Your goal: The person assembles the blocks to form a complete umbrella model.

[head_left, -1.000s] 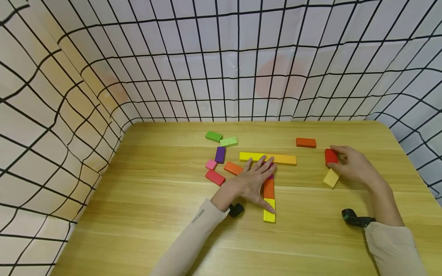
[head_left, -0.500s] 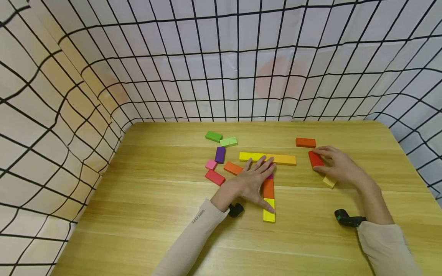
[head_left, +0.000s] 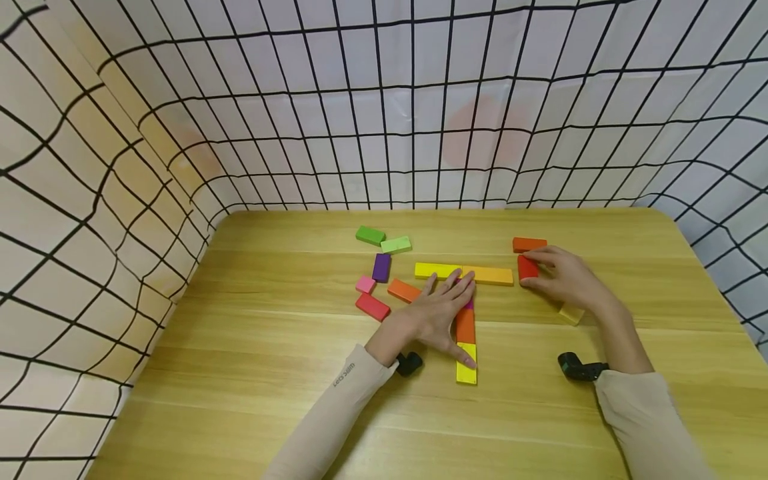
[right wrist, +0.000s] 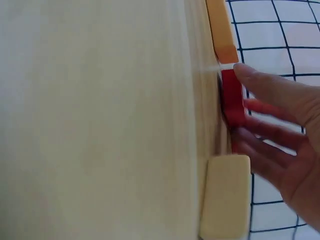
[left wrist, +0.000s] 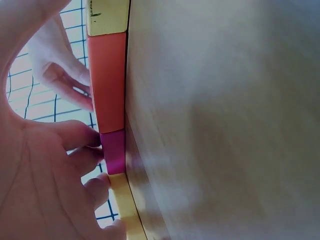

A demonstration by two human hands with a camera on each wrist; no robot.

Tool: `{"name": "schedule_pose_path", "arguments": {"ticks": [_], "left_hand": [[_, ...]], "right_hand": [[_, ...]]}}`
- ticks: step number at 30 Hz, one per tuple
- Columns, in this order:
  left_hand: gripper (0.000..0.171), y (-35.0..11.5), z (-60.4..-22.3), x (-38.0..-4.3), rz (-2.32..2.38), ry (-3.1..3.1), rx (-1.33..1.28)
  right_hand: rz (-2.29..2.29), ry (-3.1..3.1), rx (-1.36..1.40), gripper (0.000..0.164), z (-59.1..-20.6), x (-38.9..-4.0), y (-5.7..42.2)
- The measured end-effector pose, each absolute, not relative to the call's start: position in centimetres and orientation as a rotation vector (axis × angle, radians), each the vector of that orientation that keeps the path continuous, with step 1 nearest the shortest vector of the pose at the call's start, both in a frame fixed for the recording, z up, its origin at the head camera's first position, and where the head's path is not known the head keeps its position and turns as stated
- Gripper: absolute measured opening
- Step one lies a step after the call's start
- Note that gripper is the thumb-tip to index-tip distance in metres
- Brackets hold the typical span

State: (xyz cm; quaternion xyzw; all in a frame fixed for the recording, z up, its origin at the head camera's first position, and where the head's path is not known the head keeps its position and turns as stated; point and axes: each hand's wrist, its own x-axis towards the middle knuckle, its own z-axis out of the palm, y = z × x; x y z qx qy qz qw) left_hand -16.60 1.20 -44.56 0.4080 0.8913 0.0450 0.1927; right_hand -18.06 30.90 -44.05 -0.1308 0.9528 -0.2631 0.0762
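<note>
Pinches a red block [head_left: 528, 267] with the right hand [head_left: 567, 275], thumb toward the near end and fingers toward the far end. Holds it low over the worktop [head_left: 240, 400], just off the right end of an amber block [head_left: 489, 276], with a narrow gap between in the right wrist view. Has a vermilion block [head_left: 529, 245] just beyond the held piece; cannot tell touching from apart there. Has a pale yellow block [head_left: 572, 313] below the right hand, partly covered in the head view.

Rests the left hand [head_left: 429, 323], spread and gripping nothing, across a T of blocks. Reaches with the fingertips to the crossbar, made of a yellow block [head_left: 438, 270] and the amber one, end to end. Touches with the thumb a lemon block [head_left: 466, 375], at the near end of the stem. Shows above it in the stem an orange-red block [head_left: 465, 327], then a magenta block [head_left: 470, 303] meeting the crossbar.

To the left of the T, loose: an orange block [head_left: 403, 291] partly behind the left hand, a crimson block [head_left: 373, 307], a pink block [head_left: 365, 285], a purple block [head_left: 381, 267]. Farther back, side by side: a light green block [head_left: 396, 245] and a dark green block [head_left: 370, 235]. Wears pale sleeves [head_left: 336, 407].
</note>
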Motion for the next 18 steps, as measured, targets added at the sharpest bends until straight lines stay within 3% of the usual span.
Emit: {"name": "schedule_pose_path", "arguments": {"ticks": [8, 18], "left_hand": [[0.139, 1.16, -44.67, -16.56, 0.124, 2.501, 1.138], [0.139, 1.09, -44.7, -16.59, 0.126, 2.497, 1.132]], "right_hand": [[-0.733, 2.845, -0.53, 0.056, -43.93, -18.83, 30.11], [-0.792, 2.863, -0.462, 0.055, -44.4, -19.07, 30.07]]}}
